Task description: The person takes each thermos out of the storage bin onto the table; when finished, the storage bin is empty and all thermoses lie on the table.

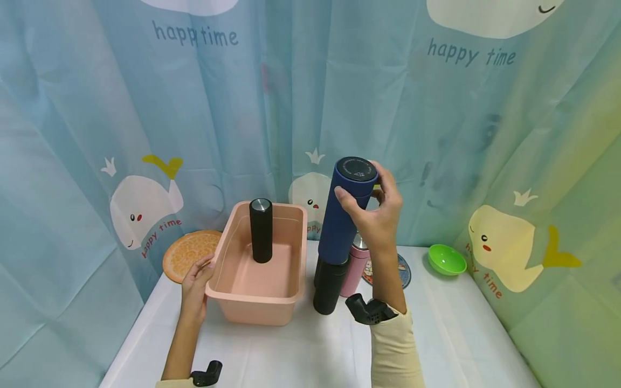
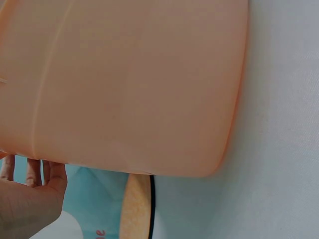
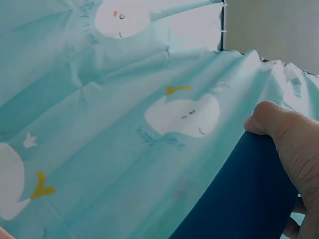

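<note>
My right hand grips a dark blue thermos bottle near its upper end, thumb on one side and fingers on the other. The bottle is tilted, with a black printed disc at its top end. Its lower end overlaps a black bottle in the head view; I cannot tell whether they touch. In the right wrist view the blue bottle lies under the thumb. My left hand holds the left rim of a pink plastic basin. Inside the basin stands a black thermos bottle with a silvery lid top.
A pink bottle stands behind the black one, partly hidden. Behind it lies a round patterned mat. A green bowl sits at the back right, an orange round mat at the left. A patterned curtain surrounds the white table.
</note>
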Demonstrator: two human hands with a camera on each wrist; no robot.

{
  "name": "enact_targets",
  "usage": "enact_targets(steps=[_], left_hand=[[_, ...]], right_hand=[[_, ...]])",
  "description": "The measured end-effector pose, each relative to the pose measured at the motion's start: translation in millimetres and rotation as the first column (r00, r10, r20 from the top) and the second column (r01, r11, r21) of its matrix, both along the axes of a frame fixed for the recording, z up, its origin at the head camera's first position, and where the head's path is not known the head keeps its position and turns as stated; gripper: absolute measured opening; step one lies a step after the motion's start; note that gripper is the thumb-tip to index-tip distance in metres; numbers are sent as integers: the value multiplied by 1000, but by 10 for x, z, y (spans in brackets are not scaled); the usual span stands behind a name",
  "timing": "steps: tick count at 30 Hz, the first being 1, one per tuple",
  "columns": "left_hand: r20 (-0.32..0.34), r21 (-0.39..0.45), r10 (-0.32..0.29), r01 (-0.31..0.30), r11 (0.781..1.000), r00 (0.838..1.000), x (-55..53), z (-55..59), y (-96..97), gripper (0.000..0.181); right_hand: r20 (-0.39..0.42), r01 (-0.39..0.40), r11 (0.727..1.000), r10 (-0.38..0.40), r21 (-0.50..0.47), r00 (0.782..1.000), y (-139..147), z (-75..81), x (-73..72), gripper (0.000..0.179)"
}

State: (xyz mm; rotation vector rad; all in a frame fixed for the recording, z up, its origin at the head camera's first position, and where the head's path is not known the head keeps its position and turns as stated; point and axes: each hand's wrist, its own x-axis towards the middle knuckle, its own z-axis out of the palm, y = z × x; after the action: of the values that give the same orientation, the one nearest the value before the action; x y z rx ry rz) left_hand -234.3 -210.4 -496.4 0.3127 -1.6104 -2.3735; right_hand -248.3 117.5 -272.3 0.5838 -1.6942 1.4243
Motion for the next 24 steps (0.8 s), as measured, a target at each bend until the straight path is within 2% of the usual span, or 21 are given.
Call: enact_targets(steps=[16,24], left_hand=[[74,-8,6,-6,1000,997,-18,27,-10,45],[69,-9,-1,2,1000,998,-16,26,2,45]], right_hand=[[20,89,994,-88,-65,996,400,-186,39,55],[92,153,983,-144,-102,985,570,-287,77,57]])
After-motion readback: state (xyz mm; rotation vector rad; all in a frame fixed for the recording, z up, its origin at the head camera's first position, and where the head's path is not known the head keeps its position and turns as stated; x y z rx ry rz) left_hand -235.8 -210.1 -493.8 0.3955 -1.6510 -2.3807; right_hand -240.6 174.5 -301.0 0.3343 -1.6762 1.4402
